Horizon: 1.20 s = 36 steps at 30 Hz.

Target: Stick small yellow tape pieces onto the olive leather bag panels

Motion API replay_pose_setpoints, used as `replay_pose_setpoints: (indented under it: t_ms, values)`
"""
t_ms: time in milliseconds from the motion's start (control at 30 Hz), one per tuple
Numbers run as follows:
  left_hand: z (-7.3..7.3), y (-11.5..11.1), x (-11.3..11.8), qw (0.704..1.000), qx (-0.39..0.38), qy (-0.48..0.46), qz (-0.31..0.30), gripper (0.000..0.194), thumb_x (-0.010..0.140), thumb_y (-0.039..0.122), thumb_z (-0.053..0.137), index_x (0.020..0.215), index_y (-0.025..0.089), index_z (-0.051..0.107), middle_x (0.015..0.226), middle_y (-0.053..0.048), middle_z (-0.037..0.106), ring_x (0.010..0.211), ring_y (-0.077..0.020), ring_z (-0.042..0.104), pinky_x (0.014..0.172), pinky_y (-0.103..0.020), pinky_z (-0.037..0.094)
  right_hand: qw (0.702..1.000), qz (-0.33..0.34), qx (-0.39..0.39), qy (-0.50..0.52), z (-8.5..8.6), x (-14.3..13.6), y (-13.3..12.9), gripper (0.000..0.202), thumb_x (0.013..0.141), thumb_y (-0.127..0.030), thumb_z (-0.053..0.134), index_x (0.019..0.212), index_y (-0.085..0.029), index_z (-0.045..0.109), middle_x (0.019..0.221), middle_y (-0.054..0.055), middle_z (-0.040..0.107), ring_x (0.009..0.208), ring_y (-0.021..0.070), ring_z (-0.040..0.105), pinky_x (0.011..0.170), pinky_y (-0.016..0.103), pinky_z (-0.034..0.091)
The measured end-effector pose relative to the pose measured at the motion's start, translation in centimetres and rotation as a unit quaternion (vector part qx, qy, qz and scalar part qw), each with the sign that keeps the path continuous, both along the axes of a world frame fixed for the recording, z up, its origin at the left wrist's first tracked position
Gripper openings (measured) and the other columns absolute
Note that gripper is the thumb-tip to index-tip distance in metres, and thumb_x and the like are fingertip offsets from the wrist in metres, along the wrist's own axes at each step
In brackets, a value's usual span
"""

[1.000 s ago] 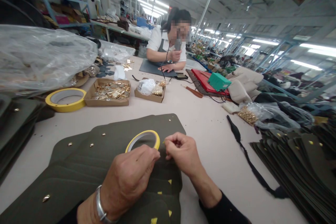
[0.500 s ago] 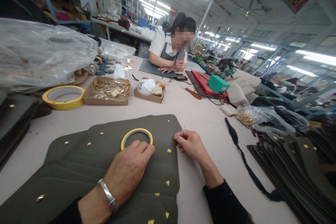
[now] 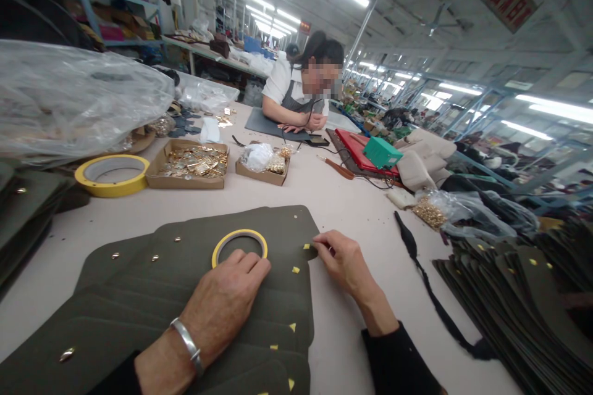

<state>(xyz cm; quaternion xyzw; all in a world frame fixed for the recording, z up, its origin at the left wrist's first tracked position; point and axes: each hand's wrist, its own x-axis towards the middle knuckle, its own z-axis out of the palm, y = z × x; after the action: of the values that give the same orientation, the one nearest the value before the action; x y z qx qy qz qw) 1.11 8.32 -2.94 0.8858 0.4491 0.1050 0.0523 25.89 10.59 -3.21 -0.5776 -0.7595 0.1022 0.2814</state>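
My left hand, with a silver bangle at the wrist, grips the near edge of a yellow tape roll lying on dark green panels. The panels overlap in a stack and carry small metal studs. Several yellow tape bits line their right side; the topmost bit lies close to the fingertips of my right hand. Those fingertips are at the panel's right edge, thumb and forefinger slightly apart, with nothing visible between them.
Behind the panels stand a large yellow tape roll, a box of gold metal parts and a smaller box. A person leans on the far side. More green panels and a black strap lie right.
My right hand has drawn slightly back from the panel's edge and its fingers have parted. A yellow bit now shows flat on the panel there. My left hand stays on the roll.
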Motion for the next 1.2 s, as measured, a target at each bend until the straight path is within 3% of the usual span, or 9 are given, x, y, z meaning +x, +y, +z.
replay_pose_setpoints:
  t_ms: [67, 133, 333, 433, 533, 700, 867, 1033, 1200]
  values:
    - [-0.3, 0.2, -0.1, 1.000, 0.012, -0.015, -0.001, 0.019, 0.089, 0.008, 0.046, 0.087, 0.020, 0.060, 0.086, -0.004, 0.062, 0.082, -0.0220, 0.053, 0.072, -0.034, 0.045, 0.997, 0.055, 0.006, -0.056, 0.0, -0.2, -0.1, 0.017, 0.089, -0.015, 0.051, 0.087, -0.019, 0.067, 0.085, 0.006, 0.068, 0.078, 0.0172, 0.064, 0.075, 0.027, 0.049]
    - [-0.8, 0.6, -0.3, 0.999, 0.032, -0.039, 0.003, 0.018, 0.091, 0.009, 0.045, 0.089, 0.019, 0.059, 0.087, -0.004, 0.062, 0.084, -0.0217, 0.053, 0.075, -0.035, 0.045, 0.994, 0.061, -0.011, -0.094, -0.1, -0.7, 0.1, 0.018, 0.089, -0.014, 0.050, 0.089, -0.018, 0.068, 0.085, 0.007, 0.068, 0.078, 0.0177, 0.064, 0.075, 0.027, 0.049]
    - [-1.2, 1.9, -1.2, 0.998, 0.040, -0.037, 0.044, 0.019, 0.092, 0.011, 0.041, 0.092, 0.017, 0.060, 0.088, -0.007, 0.063, 0.085, -0.0240, 0.054, 0.077, -0.039, 0.045, 0.986, -0.073, -0.127, -0.078, -0.3, -2.2, 1.4, 0.020, 0.082, -0.015, 0.052, 0.078, -0.018, 0.072, 0.077, 0.005, 0.073, 0.073, 0.0184, 0.067, 0.070, 0.026, 0.046]
    - [-0.6, 2.1, -1.5, 0.998, 0.026, -0.037, 0.037, 0.023, 0.093, 0.014, 0.037, 0.091, 0.018, 0.059, 0.084, -0.006, 0.062, 0.081, -0.0236, 0.054, 0.075, -0.040, 0.045, 0.983, -0.097, -0.151, -0.029, -0.1, -2.2, 1.3, 0.018, 0.077, -0.016, 0.053, 0.078, -0.018, 0.071, 0.070, 0.002, 0.071, 0.065, 0.0155, 0.064, 0.062, 0.023, 0.044]
    - [-0.2, 2.1, -1.9, 0.998, 0.012, -0.054, 0.012, 0.023, 0.094, 0.016, 0.035, 0.089, 0.019, 0.058, 0.081, -0.004, 0.061, 0.078, -0.0227, 0.054, 0.075, -0.042, 0.044, 0.979, -0.060, -0.193, 0.005, 0.6, -1.4, 0.7, 0.016, 0.074, -0.018, 0.054, 0.072, -0.018, 0.071, 0.065, 0.000, 0.068, 0.058, 0.0128, 0.059, 0.055, 0.021, 0.040]
    - [-0.5, 1.8, -2.3, 0.991, 0.035, -0.126, -0.032, 0.023, 0.096, 0.021, 0.034, 0.092, 0.020, 0.057, 0.086, -0.003, 0.065, 0.080, -0.0215, 0.060, 0.077, -0.041, 0.048, 0.938, 0.075, -0.336, 0.028, 2.1, -0.5, -0.4, 0.015, 0.073, -0.020, 0.059, 0.067, -0.017, 0.072, 0.056, -0.003, 0.062, 0.051, 0.0104, 0.051, 0.046, 0.021, 0.033]
    - [-0.6, 1.2, -2.0, 0.972, 0.080, -0.211, -0.061, 0.022, 0.097, 0.024, 0.039, 0.108, 0.022, 0.058, 0.098, -0.001, 0.072, 0.085, -0.0142, 0.068, 0.078, -0.025, 0.053, 0.977, 0.036, -0.135, 0.159, 2.6, -3.1, -1.0, 0.016, 0.082, -0.020, 0.057, 0.084, -0.017, 0.072, 0.074, 0.001, 0.070, 0.066, 0.0129, 0.061, 0.060, 0.022, 0.044]
    - [0.0, 0.8, -1.6, 0.963, 0.119, -0.235, -0.057, 0.035, 0.097, 0.025, 0.041, 0.132, 0.020, 0.046, 0.120, -0.003, 0.068, 0.099, -0.0119, 0.068, 0.084, -0.018, 0.053, 0.974, 0.145, 0.001, 0.176, 2.6, -5.9, -1.8, 0.018, 0.082, -0.013, 0.058, 0.096, -0.016, 0.069, 0.082, 0.004, 0.069, 0.071, 0.0134, 0.062, 0.070, 0.025, 0.048]
    - [-0.4, 0.6, -1.3, 0.970, 0.124, -0.208, -0.034, 0.039, 0.098, 0.028, 0.038, 0.135, 0.017, 0.040, 0.112, -0.006, 0.071, 0.087, -0.0153, 0.071, 0.070, -0.022, 0.056, 0.972, 0.180, 0.073, 0.130, 1.8, -6.8, -2.1, 0.014, 0.084, -0.011, 0.056, 0.094, -0.016, 0.065, 0.085, 0.006, 0.067, 0.077, 0.0157, 0.061, 0.073, 0.027, 0.049]
